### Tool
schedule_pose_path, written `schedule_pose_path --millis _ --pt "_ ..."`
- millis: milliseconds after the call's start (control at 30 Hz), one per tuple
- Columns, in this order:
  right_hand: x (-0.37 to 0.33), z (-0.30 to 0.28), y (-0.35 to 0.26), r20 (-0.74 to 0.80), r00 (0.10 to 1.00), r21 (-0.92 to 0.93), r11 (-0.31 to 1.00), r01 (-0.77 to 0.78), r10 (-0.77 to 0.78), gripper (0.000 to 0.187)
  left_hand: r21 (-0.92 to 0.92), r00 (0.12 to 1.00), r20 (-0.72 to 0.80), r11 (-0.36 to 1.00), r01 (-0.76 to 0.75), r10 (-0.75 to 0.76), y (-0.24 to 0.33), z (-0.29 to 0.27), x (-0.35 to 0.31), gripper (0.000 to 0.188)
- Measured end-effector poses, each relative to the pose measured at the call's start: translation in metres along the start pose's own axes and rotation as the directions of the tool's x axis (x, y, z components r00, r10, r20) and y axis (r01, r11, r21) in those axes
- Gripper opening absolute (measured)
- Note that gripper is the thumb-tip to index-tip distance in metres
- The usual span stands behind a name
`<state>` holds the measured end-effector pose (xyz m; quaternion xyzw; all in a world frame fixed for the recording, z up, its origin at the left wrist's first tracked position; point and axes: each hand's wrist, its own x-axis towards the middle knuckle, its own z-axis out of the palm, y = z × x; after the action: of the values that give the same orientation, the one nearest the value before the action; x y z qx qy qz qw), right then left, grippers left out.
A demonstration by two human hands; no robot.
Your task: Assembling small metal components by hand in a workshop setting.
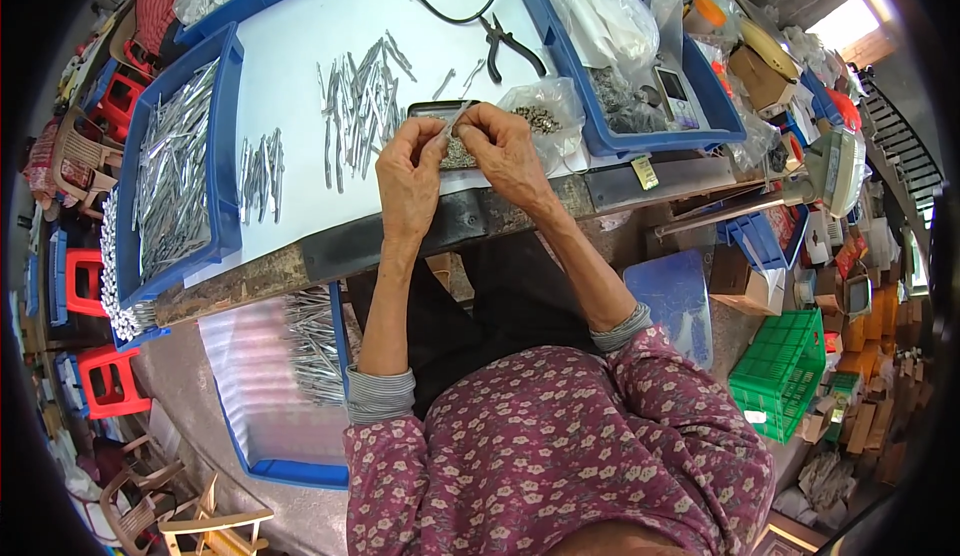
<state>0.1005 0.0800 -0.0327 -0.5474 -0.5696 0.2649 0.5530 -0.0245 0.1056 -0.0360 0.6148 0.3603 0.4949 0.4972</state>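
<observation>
Near the front edge of the white-topped table, my left hand (411, 174) and my right hand (507, 152) meet, fingertips pinched together. Between them is a slim silvery metal strip (461, 114), mostly covered by the fingers. Both are closed on it, just above a small dark tray (440, 108) of tiny metal parts, partly hidden by my hands. Right of that lies a clear plastic bag (563, 114) with small brassy parts in it. Left of my hands a loose pile of slim silvery metal strips (352, 106) is spread out, with a smaller group (262, 178) further left.
Black-handled pliers (512, 50) and a black cable (440, 8) lie further back. A blue tray (226, 146) full of metal strips stands at the left; another blue tray (655, 142) at the right holds plastic bags and a phone-like device. A lamp (835, 171) juts in at the right.
</observation>
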Motion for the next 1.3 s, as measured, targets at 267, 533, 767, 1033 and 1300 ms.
schedule_pose_path --millis 267,533,767,1033,1300 --pt "-0.005 -0.003 -0.007 0.054 0.978 0.273 0.939 -0.207 0.2 0.011 0.016 0.999 0.051 1.0 -0.013 0.012 0.002 0.001 -0.002 0.004" --pt "-0.005 -0.011 -0.005 0.224 0.906 0.704 0.583 -0.405 0.359 0.009 0.247 0.977 -0.033 0.949 -0.194 0.209 -0.005 0.015 -0.004 0.004" --pt "0.005 -0.05 -0.008 -0.146 0.981 -0.108 0.984 -0.141 0.125 0.019 -0.346 0.982 0.044 0.919 0.19 -0.186 -0.009 0.016 -0.008 0.005" --pt "-0.002 -0.062 0.046 -0.069 0.995 -0.714 0.7 0.006 -0.078 0.014 -0.355 0.948 0.112 0.879 0.319 -0.298 -0.008 0.02 -0.012 0.009" --pt "0.011 -0.057 0.042 0.051 0.999 -0.763 0.646 0.033 0.008 0.01 -0.256 0.96 0.091 0.925 0.28 -0.265 -0.014 0.024 -0.011 0.015"
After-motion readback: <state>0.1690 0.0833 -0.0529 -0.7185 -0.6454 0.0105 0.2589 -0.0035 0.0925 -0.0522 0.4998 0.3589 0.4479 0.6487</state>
